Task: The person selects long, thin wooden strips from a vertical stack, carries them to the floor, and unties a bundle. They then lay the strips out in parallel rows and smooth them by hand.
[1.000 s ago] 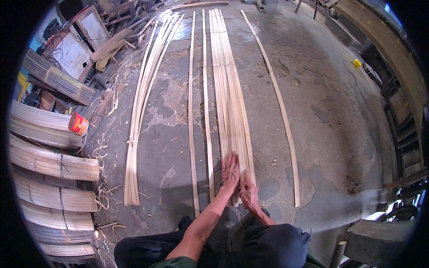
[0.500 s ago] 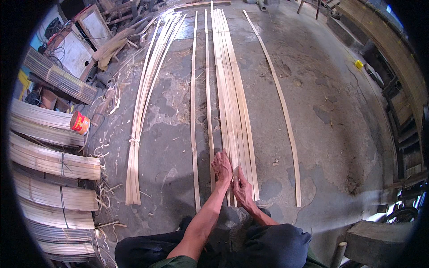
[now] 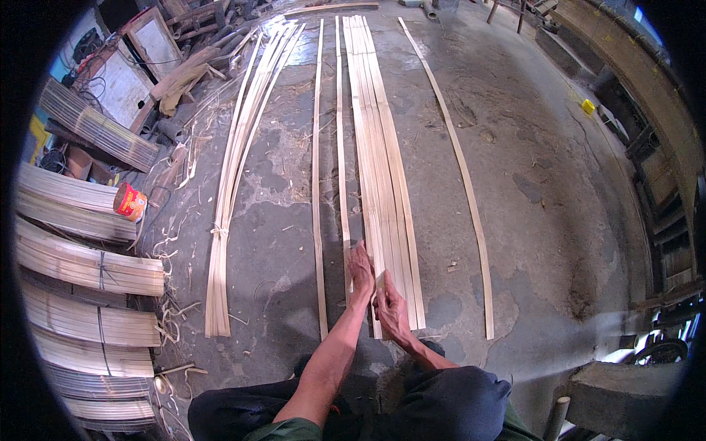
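Observation:
A row of long pale bamboo strips (image 3: 384, 184) lies side by side on the floor in front of me, running away toward the far end. My left hand (image 3: 360, 270) is closed at the row's left edge, near its close end, with the fingers curled about a strip there. Just below and to the right, my right hand (image 3: 391, 307) pinches the same side of the row; its fingertips are partly hidden. A single strip (image 3: 340, 147) lies just left of the row, partly behind my left hand. Farther left is another lone strip (image 3: 318, 191).
One loose strip (image 3: 463, 165) lies to the right. A tied bundle of strips (image 3: 229, 191) is on the left, near stacked slat bundles (image 3: 88, 264) and a red-orange tin (image 3: 130, 202). Scrap wood (image 3: 195, 62) is piled at the far left. A concrete block (image 3: 621, 397) stands at the lower right.
At the far end, the strip tip that stuck out beyond the row is now about level with the others. My right hand has shifted slightly left; my left hand has edged left too.

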{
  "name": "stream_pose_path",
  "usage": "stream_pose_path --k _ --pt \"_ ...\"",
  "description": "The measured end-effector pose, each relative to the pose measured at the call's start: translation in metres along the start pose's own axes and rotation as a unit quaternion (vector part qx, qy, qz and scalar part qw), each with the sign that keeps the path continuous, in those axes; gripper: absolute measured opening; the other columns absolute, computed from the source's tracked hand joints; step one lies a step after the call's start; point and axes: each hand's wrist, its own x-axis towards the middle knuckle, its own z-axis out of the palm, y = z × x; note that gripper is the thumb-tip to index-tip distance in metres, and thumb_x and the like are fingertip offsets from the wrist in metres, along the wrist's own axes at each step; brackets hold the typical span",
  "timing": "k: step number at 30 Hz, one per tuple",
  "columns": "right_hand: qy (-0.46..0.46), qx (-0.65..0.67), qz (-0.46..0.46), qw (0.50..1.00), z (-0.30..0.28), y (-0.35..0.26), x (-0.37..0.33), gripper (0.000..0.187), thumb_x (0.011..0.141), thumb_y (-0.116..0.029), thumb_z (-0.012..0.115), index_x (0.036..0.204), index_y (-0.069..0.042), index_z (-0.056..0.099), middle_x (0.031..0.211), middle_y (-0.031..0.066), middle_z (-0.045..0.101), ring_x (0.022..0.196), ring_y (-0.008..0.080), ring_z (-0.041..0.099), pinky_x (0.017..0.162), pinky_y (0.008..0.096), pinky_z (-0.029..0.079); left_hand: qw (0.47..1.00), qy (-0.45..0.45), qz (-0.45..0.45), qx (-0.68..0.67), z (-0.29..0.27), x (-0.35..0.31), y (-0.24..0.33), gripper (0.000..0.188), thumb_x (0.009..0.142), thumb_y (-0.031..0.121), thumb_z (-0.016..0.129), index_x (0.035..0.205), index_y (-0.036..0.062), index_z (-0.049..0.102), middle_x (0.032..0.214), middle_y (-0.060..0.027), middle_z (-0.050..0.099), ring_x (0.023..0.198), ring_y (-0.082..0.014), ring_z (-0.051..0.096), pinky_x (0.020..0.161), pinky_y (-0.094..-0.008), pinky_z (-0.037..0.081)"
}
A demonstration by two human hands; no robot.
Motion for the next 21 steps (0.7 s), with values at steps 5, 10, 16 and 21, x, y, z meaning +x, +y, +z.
stream_pose_path --k 5,10,16,21 --pt "-0.001 0.007 -0.074 0.997 0.007 -0.004 -0.006 0.054 0.099 -0.015 0.046 0.149 -0.013 0.027 0.070 0.0000 0.052 0.059 0.0079 0.047 0.054 0.0238 0.043 0.989 0.054 0.054 0.128 -0.018 0.000 0.011 0.056 0.081 0.021 0.065 0.126 -0.0038 0.044 0.110 -0.0267 0.053 0.101 -0.0392 0.054 0.084 -0.0460 0.043" --pt "-0.013 0.069 -0.014 0.997 0.010 -0.001 0.000 0.054 0.100 -0.016 0.045 0.150 -0.012 0.026 0.070 0.0006 0.051 0.058 0.0092 0.048 0.053 0.0246 0.043 0.993 0.102 0.003 0.052 -0.039 0.001 0.054 0.032 0.075 0.015 0.065 0.101 -0.0037 0.060 0.097 -0.0180 0.056 0.084 -0.0307 0.059 0.075 -0.0410 0.049" --pt "-0.069 0.187 0.062 0.978 0.035 0.012 0.000 0.056 0.102 -0.017 0.043 0.152 -0.021 0.018 0.071 -0.0037 0.047 0.056 0.0061 0.043 0.049 0.0223 0.041 0.995 0.070 -0.065 -0.043 -0.060 0.011 0.053 0.036 0.078 0.017 0.064 0.105 -0.0063 0.058 0.099 -0.0153 0.057 0.073 -0.0208 0.060 0.058 -0.0327 0.053" --pt "-0.058 0.182 0.065 0.979 0.031 0.024 -0.003 0.056 0.102 -0.017 0.042 0.152 -0.020 0.017 0.072 -0.0043 0.044 0.056 0.0062 0.042 0.050 0.0223 0.042 0.997 0.066 -0.042 -0.005 -0.059 -0.005 0.094 0.034 0.084 0.017 0.061 0.108 -0.0062 0.059 0.085 -0.0124 0.062 0.062 -0.0173 0.059 0.056 -0.0308 0.051"
